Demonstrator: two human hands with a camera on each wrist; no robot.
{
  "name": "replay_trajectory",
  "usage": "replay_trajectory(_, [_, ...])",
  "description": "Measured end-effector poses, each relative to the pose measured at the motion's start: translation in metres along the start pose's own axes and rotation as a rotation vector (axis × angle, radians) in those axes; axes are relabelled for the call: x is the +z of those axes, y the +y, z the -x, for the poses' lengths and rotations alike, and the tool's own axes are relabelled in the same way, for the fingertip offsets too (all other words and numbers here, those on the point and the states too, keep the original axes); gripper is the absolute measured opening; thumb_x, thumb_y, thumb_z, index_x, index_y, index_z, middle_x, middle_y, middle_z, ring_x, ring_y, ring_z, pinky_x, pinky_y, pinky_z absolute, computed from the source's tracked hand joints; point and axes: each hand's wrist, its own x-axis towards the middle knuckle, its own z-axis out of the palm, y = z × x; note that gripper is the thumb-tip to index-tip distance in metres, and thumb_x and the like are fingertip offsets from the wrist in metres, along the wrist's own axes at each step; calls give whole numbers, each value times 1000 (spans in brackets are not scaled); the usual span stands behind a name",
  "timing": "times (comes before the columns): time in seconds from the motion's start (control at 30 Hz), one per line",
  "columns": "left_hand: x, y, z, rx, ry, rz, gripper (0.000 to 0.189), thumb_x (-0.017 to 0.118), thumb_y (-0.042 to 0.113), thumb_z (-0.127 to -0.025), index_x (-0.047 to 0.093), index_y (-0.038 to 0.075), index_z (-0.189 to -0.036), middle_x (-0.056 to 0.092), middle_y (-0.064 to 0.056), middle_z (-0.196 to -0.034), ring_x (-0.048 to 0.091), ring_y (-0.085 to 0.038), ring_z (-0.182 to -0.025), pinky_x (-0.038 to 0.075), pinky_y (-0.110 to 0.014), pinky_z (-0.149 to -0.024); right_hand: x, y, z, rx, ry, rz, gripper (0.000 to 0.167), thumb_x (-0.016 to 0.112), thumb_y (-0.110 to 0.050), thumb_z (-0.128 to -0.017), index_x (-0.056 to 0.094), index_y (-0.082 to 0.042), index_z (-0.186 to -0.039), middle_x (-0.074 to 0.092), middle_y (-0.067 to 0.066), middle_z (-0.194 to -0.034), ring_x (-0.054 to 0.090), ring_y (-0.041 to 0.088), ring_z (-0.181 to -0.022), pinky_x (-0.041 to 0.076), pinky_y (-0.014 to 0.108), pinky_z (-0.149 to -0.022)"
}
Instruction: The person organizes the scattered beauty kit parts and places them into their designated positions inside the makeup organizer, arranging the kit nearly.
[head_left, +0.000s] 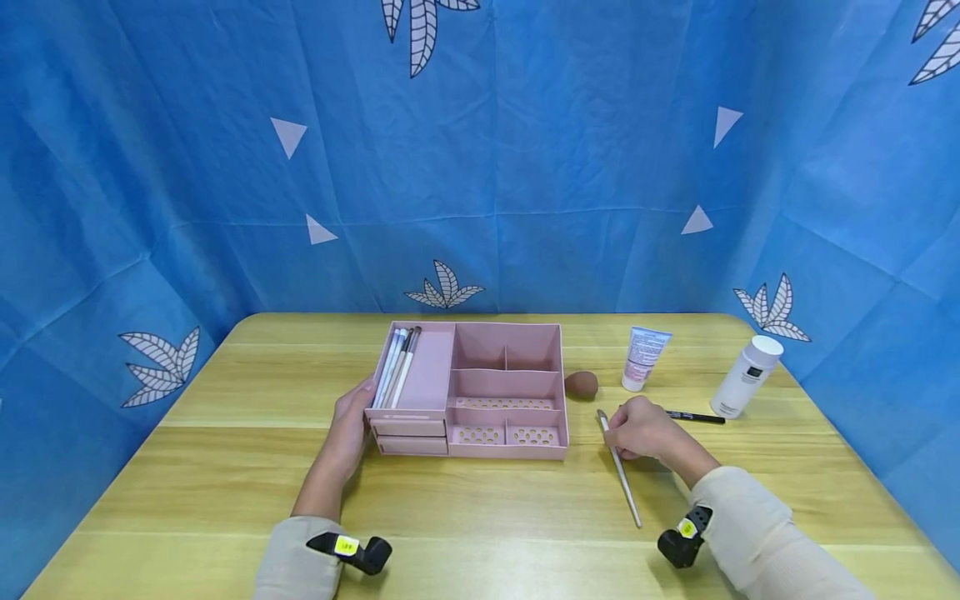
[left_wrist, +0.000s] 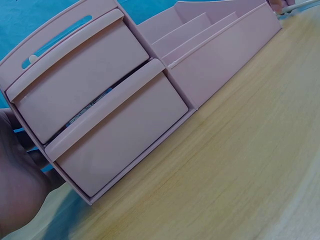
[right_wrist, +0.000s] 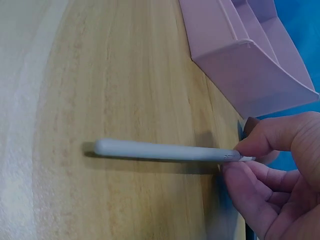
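My right hand (head_left: 643, 429) pinches a makeup brush (head_left: 626, 490) with a white handle between thumb and fingers. In the right wrist view the handle (right_wrist: 160, 151) extends left, low over the table, its bristle end hidden by the fingers. My left hand (head_left: 351, 425) rests against the left side of a pink cosmetics organizer (head_left: 506, 451), fingers (left_wrist: 39, 159) fairly straight along the wall. Several makeup brushes (head_left: 397, 367) lie in the organizer's left top tray, above two shut drawers (left_wrist: 120, 135). Its right-hand compartments hold nothing visible.
A brown makeup sponge (head_left: 581, 385) sits just right of the organizer. Behind the right hand are a tube (head_left: 646, 358), a black pencil (head_left: 697, 417) and a white bottle (head_left: 747, 377). A blue curtain (head_left: 495, 167) hangs behind the wooden table (head_left: 495, 525).
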Motion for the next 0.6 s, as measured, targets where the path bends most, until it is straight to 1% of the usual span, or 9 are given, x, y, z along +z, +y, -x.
replay_trajectory(0.17, [-1, -2, 0, 10, 3, 11, 56, 27, 38, -102, 31, 2, -145, 32, -14, -151, 25, -28, -141, 17, -42, -118, -2, -2, 0, -13, 6, -63, 13, 62, -2, -80, 62, 7, -90, 61, 12, -77, 60, 15, -65, 57, 28, -60])
replay_trajectory(0.33, [0, -1, 0, 19, 4, 13, 56, 27, 38, -102, 33, 2, -145, 33, -14, -150, 26, -28, -140, 18, -42, -118, -10, -8, 0, -24, 15, -123, 18, 60, -1, -81, 58, 9, -96, 61, 14, -84, 61, 15, -67, 58, 29, -63])
replay_trajectory(0.43, [0, 0, 0, 18, 0, 17, 56, 27, 37, -102, 33, 1, -144, 34, -14, -150, 26, -28, -140, 18, -42, -117, -17, -13, 2, -49, 5, -162, 22, 58, 0, -83, 55, 12, -100, 59, 17, -88, 62, 15, -69, 59, 32, -66])
replay_trajectory(0.6, [0, 1, 0, 9, 0, 35, 55, 27, 35, -102, 33, 0, -144, 33, -15, -150, 26, -29, -140, 18, -41, -118, -23, -23, 3, -99, -10, -217, 24, 55, 1, -84, 53, 15, -104, 58, 17, -90, 62, 17, -73, 59, 37, -71])
